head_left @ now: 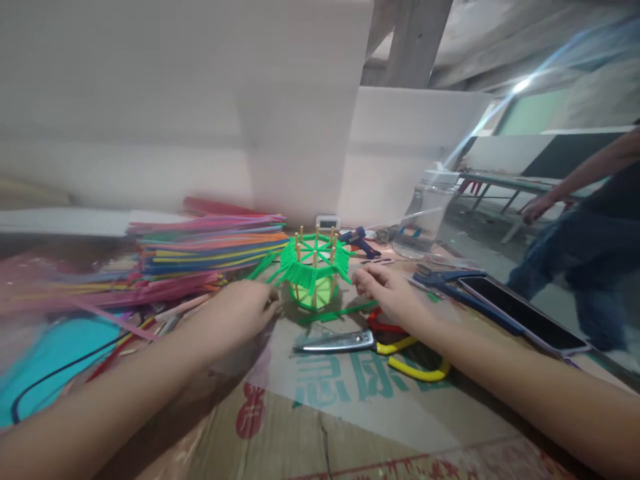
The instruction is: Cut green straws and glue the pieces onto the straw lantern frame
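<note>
A small craft frame [316,270] of upright wooden sticks stands on the table, with green fuzzy pipe cleaners forming its spoked top and a fringe-like slanted roof around it. At its left side is my left hand [247,305], fingers curled toward the thumb and somewhat blurred. My right hand [387,290] is close to the roof's right edge, its fingertips drawn together. Whatever is pinched in either hand, if anything, is too small to see. Scissors [340,343] with red and yellow handles lie in front of the frame, partly under my right forearm. A loose green pipe cleaner [350,311] lies behind them.
Bundles of coloured pipe cleaners [210,250] are piled at the left, near a turquoise sheet [60,360]. Behind the frame are a glue gun [361,241] and a small display [327,223]. A clear jug [425,213], pliers [445,280] and a phone [523,313] sit right. A person [585,240] stands beyond.
</note>
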Tool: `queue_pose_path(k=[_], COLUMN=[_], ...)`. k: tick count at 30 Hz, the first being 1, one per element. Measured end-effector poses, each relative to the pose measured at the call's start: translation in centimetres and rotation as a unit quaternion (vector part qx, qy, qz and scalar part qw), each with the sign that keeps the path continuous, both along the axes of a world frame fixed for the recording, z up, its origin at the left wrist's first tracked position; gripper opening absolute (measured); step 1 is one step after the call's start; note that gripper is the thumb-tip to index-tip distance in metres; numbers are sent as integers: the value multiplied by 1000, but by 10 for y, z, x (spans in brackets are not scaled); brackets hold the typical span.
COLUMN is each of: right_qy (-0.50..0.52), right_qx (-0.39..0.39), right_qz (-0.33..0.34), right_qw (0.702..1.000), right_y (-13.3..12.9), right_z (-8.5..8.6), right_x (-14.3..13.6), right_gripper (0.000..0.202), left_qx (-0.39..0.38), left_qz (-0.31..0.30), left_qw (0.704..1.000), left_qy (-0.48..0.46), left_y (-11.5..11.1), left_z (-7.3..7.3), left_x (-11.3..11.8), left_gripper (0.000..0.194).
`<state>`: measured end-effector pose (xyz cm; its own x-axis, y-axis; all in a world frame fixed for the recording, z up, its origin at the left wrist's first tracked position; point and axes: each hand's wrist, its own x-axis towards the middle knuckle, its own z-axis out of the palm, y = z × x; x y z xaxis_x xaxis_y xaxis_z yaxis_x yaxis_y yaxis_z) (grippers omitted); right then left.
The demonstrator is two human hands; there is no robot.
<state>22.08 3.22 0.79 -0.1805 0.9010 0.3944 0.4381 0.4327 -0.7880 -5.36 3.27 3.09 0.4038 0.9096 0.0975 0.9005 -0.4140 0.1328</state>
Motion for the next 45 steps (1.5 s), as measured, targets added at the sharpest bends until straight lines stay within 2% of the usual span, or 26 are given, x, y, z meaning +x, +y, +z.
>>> queue_pose_path(k=[2, 3, 5, 8, 11, 14, 17, 21, 29, 41, 45], right_qy=[15, 14, -14, -66, -64, -46, -42, -36, -56, -85, -80], right_qx=[-34, -39, -49, -66, -70, -76, -80, -78, -80, -70, -70], right_qz=[20, 21, 20, 47, 82, 95, 95, 91, 64, 49, 49], right_qw=[999, 999, 998, 995, 992, 991, 991, 992, 993, 993, 993], right_y=[0, -1, -3, -2, 5, 13, 15, 12, 10, 8, 9], right_z=[0, 1, 3, 1, -6, -13, -16, -14, -10, -10, -12], right_x=[-4, -6, -10, -14, -18, -20, -22, -22, -23, -22, -22], right_gripper=[29, 31, 36, 26, 24, 31, 39, 37, 34, 37, 36], left_qx=[8, 41, 94, 140, 145, 132, 85, 48, 83, 85, 93], left_qz=[27, 29, 25, -30, -81, -88, -95, -103, -75, -78, -75], left_qw=[997, 996, 995, 986, 978, 980, 988, 992, 992, 991, 990], left_qy=[77, 68, 17, -83, -126, -116, -83, -58, -67, -74, -74], left_y=[-9, -13, -21, -25, -22, -15, -8, 0, -1, 1, -3], left_z=[21, 31, 46, 55, 56, 59, 63, 61, 52, 50, 51], left_x=[-6, -8, -8, 1, 15, 26, 32, 34, 37, 34, 36], left_gripper=[34, 37, 41, 37, 33, 34, 32, 32, 31, 38, 35])
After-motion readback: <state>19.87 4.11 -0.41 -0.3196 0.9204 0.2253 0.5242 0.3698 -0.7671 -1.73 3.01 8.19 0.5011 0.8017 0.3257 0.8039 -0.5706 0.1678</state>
